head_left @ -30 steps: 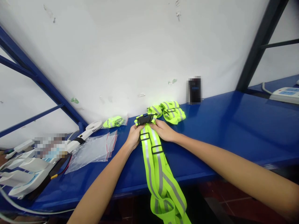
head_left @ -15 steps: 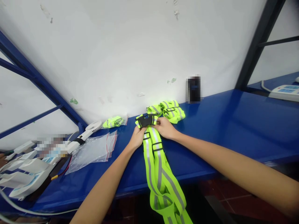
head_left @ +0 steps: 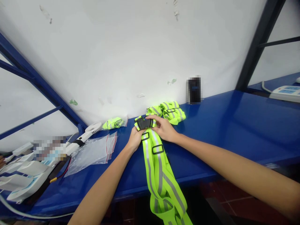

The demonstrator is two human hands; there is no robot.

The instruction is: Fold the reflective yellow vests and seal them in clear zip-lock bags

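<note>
A neon yellow-green reflective strap harness [head_left: 159, 168] with silver stripes hangs from my hands, over the table's front edge and out of view at the bottom. At its top sit black plastic buckles [head_left: 144, 123], gathered with short strap loops. My left hand [head_left: 136, 137] is closed on the gathered straps from the left, just under the buckles; its fingertips are hidden. My right hand [head_left: 164, 128] grips the bundle from the right, its index finger lying over the top of the buckle. Black rectangular slides [head_left: 157, 149] show on the straps below.
Rolled reflective straps [head_left: 173, 113] lie by the wall behind my hands. A bagged roll [head_left: 113, 123], clear zip bags [head_left: 93, 153], a white handheld fan [head_left: 93, 127] and white power strips [head_left: 32, 181] are to the left. A pixelated dark object [head_left: 194, 90] stands at the wall on the blue table [head_left: 229, 125].
My right hand has shifted up and its index finger now reaches over the buckle. The buckle end has moved slightly left and down, and tilted.
</note>
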